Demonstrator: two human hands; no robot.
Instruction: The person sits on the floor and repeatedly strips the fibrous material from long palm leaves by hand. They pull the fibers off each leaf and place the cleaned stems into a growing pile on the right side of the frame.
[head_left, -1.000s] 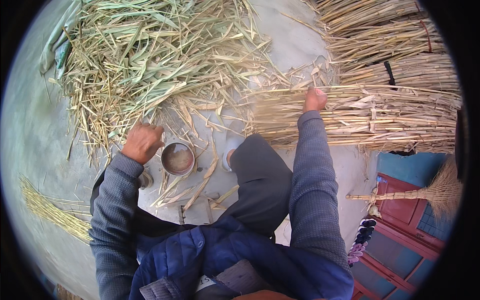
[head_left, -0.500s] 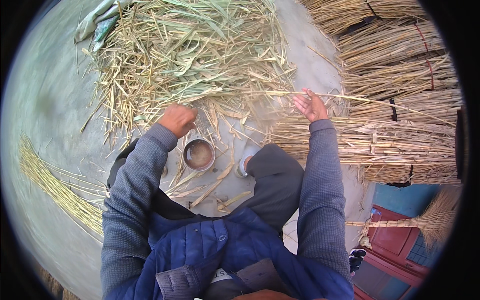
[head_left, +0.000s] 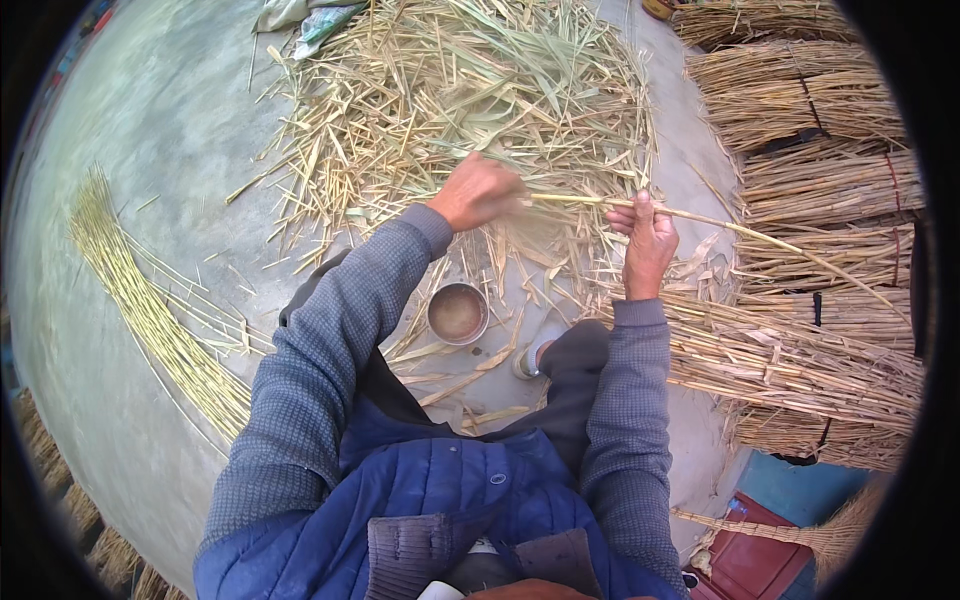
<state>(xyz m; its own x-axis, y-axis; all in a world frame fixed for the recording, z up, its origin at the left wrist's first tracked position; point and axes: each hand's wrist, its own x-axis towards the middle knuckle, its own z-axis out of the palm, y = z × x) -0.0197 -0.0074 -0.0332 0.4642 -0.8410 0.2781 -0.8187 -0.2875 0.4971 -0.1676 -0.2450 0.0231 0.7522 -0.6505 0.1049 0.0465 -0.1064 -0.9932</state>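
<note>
A long pale reed stalk [head_left: 760, 240] stretches from my left hand to the right, over the tied bundles. My left hand [head_left: 478, 192] is closed around its near end, slightly blurred. My right hand [head_left: 645, 240] grips the same stalk a little further along, fingers curled over it. Both hands hover above a loose heap of stripped husks and leaves [head_left: 470, 90]. A small round metal cup [head_left: 458, 313] with brownish liquid stands on the ground below my left hand, beside my bent knee.
Tied bundles of reeds [head_left: 810, 180] are stacked along the right. A row of cleaned yellow stalks [head_left: 150, 310] lies on the concrete floor at the left. A red and blue object [head_left: 760, 560] and a straw broom [head_left: 830, 535] sit at lower right.
My view has shifted left. My right hand lifted a stalk off the bundles, and my left hand came up from beside the cup to take its near end.
</note>
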